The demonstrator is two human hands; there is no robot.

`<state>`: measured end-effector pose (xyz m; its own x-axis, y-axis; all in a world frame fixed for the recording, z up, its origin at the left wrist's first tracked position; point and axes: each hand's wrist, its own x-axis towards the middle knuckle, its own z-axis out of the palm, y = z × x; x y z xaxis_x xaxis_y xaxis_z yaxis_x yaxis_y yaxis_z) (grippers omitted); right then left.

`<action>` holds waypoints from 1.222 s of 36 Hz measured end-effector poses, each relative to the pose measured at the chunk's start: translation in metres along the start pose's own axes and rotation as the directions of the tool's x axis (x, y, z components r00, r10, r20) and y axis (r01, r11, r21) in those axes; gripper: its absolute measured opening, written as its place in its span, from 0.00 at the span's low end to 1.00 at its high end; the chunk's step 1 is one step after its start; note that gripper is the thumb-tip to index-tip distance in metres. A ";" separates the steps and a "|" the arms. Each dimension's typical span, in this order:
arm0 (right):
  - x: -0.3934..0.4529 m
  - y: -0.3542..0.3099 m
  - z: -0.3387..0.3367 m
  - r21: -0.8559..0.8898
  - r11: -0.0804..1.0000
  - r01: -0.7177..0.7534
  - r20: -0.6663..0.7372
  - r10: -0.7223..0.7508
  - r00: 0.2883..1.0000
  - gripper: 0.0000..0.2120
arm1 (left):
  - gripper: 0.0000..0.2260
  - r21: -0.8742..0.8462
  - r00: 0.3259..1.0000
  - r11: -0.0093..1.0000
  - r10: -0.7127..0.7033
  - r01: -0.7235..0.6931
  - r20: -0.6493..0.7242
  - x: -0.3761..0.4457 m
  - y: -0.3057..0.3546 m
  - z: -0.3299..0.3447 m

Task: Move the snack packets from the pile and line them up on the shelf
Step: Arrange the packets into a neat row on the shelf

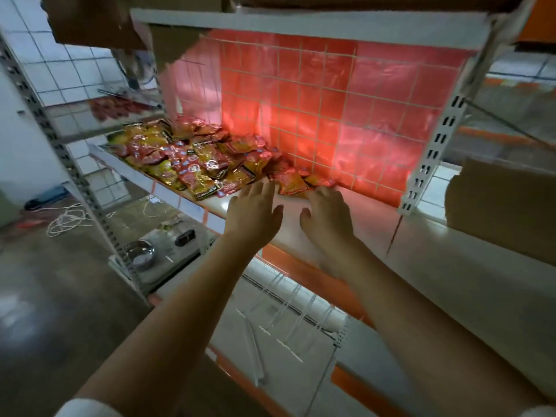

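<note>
both hands reached over the shelf (301, 236), palms down and holding nothing. the left hand (255, 210) was spread flat; the right hand (326, 213) had its fingers lightly bent at the nearest snack packets (293, 183), touching or just short, i could not tell. the pile (192, 158) sat toward the shelf's left end. this looked like the first pick; next would be pinching one packet. print on the packets was too blurred to read.

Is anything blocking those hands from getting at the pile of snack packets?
Nothing visible. The left hand and right hand hover open over the bare white shelf, right at the near edge of the snack packets. Only open shelf surface lies between the fingers and the nearest packets.
</note>
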<state>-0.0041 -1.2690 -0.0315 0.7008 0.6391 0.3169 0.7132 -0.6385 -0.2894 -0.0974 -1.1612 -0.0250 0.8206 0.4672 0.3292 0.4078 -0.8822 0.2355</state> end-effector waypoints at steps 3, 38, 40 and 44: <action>0.032 -0.024 0.023 0.009 1.000 -0.001 -0.021 0.002 1.000 0.16 | 0.23 0.032 1.000 0.999 0.009 -0.009 0.010 0.027 -0.048 0.005; 0.181 -0.152 0.185 0.085 0.715 -0.694 -0.066 0.699 0.712 0.33 | 0.39 -0.138 0.970 0.976 -0.141 0.171 0.199 0.168 -0.300 0.059; 0.176 -0.155 0.186 0.232 0.691 -0.685 -0.081 0.715 0.694 0.28 | 0.37 -0.184 0.978 0.969 -0.135 0.164 0.161 0.166 -0.301 0.059; 0.168 -0.161 0.183 0.555 0.557 -0.618 -0.005 0.745 0.667 0.23 | 0.33 -0.295 0.994 0.950 -0.103 0.106 0.026 0.163 -0.306 0.061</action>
<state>0.0017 -0.9805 -0.0969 0.9987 -0.0507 0.0001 -0.0260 -0.5130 -0.8580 -0.0641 -0.8190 -0.0989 0.7844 0.5539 0.2792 0.3564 -0.7708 0.5281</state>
